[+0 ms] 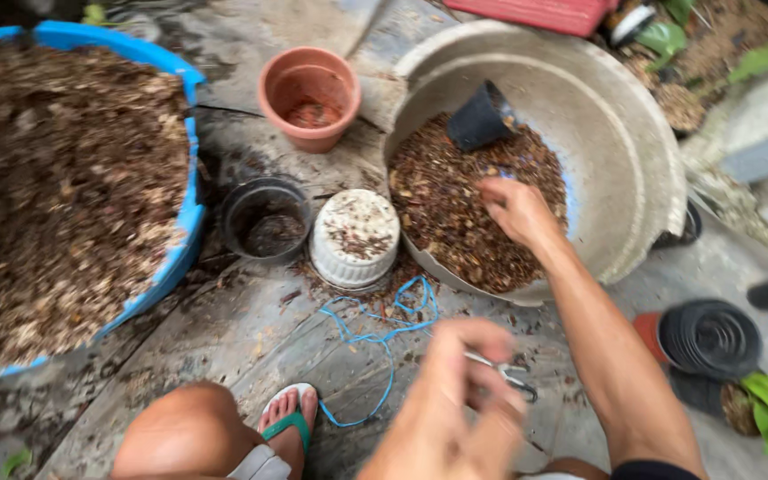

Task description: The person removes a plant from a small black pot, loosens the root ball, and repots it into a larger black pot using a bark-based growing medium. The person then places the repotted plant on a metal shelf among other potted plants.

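A blurred left hand [455, 400] near the ground's front edge pinches small metal scissors [504, 373]. Farther right, the right hand [516, 209] presses loosely curled fingers into dry, reddish-brown bark mix [455, 213] heaped inside the tilted grey basin [615, 133].

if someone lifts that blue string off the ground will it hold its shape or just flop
The blue string lies in loose loops and curls on the ground, so it would probably flop and dangle. It looks thin, so likely very light. The tangled loops near the white pot might snag.
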